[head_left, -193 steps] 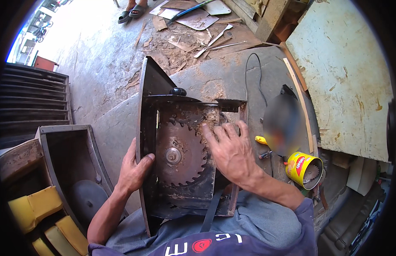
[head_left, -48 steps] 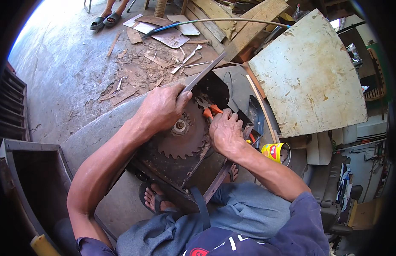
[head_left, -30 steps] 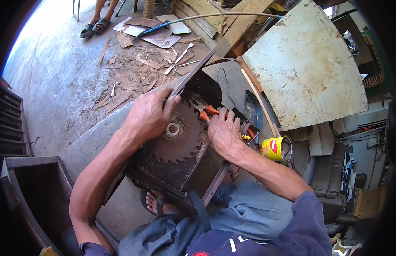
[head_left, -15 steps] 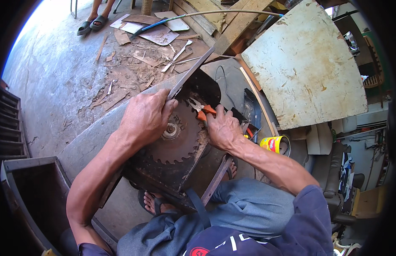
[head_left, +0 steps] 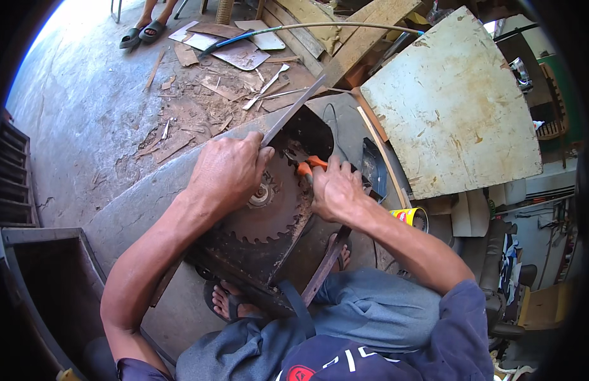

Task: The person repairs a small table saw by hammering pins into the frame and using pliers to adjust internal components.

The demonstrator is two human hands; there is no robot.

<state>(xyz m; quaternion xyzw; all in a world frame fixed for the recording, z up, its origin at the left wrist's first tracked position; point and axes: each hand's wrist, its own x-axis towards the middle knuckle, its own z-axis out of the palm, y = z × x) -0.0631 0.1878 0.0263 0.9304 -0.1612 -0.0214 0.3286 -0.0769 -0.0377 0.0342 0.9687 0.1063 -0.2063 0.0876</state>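
A rusty circular saw blade [head_left: 261, 221] sits inside a dark metal saw housing [head_left: 234, 261] tilted up in front of my knees. My left hand [head_left: 227, 166] is closed round the flat metal edge [head_left: 295, 109] on the housing's far side, its thumb toward the blade. In my right hand [head_left: 339, 190] are pliers [head_left: 305, 169] with orange handles. Their jaws reach the upper right of the blade, by its toothed rim; whether they grip anything there cannot be made out. Sawdust clings to the housing beside the teeth.
A yellow can [head_left: 411, 218] and a dark tray [head_left: 374, 166] stand right of the saw. A large worn board [head_left: 456, 108] leans behind them. Wood scraps [head_left: 180, 136] litter the floor ahead; another person's sandalled feet [head_left: 142, 33] show far left. An open metal box [head_left: 50, 273] stands near left.
The pliers have turned in my right hand, their jaws shifting from pointing up-left to lower beside the blade's rim. My left hand keeps its hold. The whole view has shifted slightly.
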